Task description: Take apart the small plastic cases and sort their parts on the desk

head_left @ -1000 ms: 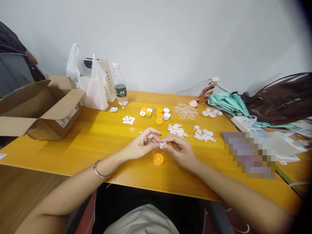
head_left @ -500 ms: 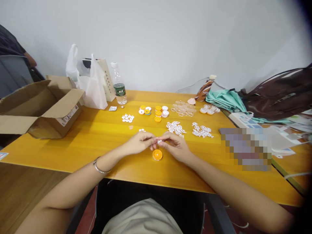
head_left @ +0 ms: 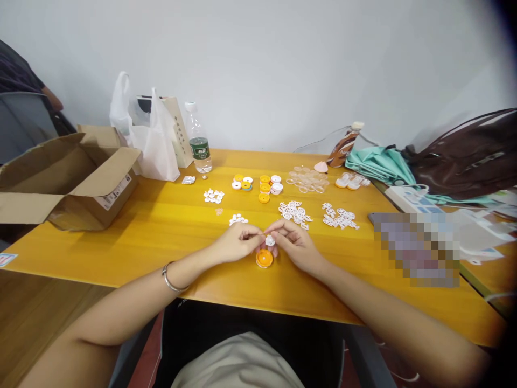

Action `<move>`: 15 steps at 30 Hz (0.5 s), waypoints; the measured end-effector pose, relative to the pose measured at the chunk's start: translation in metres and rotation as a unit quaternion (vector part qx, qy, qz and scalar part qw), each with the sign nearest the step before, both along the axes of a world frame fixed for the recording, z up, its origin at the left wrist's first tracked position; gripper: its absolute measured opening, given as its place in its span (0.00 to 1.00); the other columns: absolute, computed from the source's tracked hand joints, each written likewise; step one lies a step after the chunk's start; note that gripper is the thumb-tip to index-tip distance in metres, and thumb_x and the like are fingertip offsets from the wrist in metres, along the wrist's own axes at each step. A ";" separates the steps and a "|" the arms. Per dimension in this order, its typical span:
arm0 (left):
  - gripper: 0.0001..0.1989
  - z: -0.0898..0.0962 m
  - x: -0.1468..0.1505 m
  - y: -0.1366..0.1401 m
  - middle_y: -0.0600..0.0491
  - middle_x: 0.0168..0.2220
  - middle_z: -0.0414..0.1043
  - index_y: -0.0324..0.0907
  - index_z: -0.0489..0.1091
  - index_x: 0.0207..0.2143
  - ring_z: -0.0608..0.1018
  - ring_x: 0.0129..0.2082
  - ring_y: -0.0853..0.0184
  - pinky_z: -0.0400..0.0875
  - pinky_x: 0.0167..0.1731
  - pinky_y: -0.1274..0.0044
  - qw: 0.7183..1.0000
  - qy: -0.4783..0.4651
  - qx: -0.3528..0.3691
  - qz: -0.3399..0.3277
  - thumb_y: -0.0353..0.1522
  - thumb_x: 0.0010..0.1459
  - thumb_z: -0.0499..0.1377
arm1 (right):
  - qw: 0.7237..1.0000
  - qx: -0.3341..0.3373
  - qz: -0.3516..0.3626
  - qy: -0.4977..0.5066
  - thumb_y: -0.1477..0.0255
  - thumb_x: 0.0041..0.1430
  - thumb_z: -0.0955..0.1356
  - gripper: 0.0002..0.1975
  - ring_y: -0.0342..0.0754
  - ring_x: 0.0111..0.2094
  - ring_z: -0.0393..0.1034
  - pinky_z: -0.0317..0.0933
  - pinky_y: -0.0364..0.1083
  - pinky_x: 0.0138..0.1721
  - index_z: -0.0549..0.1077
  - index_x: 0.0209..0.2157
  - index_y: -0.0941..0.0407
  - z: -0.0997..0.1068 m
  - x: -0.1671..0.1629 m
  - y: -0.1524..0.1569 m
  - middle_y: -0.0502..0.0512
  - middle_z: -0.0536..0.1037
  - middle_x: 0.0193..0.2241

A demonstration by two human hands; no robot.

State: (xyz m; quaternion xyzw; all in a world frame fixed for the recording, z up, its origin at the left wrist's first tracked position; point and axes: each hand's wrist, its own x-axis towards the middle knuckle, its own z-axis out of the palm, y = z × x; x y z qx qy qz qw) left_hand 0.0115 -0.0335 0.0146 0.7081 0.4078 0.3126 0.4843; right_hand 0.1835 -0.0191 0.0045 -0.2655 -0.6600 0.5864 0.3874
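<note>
Between my fingertips is a small white plastic piece [head_left: 270, 241] with a cut-out, toothed-looking outline. My left hand [head_left: 241, 241] pinches it from the left and my right hand [head_left: 297, 245] from the right. Just below them an orange round disc [head_left: 264, 258] with a pale rim and a white centre lies on the table. A cluster of small white caps [head_left: 238, 219] sits just beyond my left hand. Farther out are white openwork pieces [head_left: 295, 213], with a second group of openwork pieces [head_left: 340, 216] to their right.
At the back stand orange and white discs [head_left: 264, 188], clear rings [head_left: 307, 180] and a water bottle [head_left: 200, 145]. An open cardboard box [head_left: 92, 199] and a white plastic bag [head_left: 155, 151] occupy the left. On the right are a blurred flat object [head_left: 416, 250], a teal cloth [head_left: 379, 164] and a brown bag [head_left: 460, 161].
Both hands have shifted slightly with the white piece, which now shows more between the fingers. The view has moved a little, and more of the white caps shows past my left hand.
</note>
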 end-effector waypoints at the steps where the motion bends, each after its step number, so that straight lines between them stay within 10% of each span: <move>1: 0.12 0.000 0.000 0.000 0.56 0.19 0.65 0.35 0.67 0.22 0.66 0.20 0.75 0.60 0.23 0.82 1.000 -0.010 -0.001 -0.001 0.32 0.55 0.52 | 1.000 0.003 -0.002 0.004 0.62 0.55 0.65 0.11 0.39 0.21 0.66 0.61 0.39 0.22 0.66 0.34 0.56 0.000 0.000 -0.001 0.47 0.71 0.21; 15: 0.12 0.004 -0.001 0.005 0.54 0.20 0.67 0.35 0.67 0.21 0.67 0.20 0.75 0.61 0.22 0.82 0.996 -0.058 -0.061 0.015 0.32 0.53 0.52 | 1.000 0.025 -0.013 -0.009 0.67 0.58 0.62 0.09 0.39 0.22 0.63 0.60 0.41 0.25 0.62 0.40 0.55 0.000 -0.001 0.001 0.46 0.69 0.22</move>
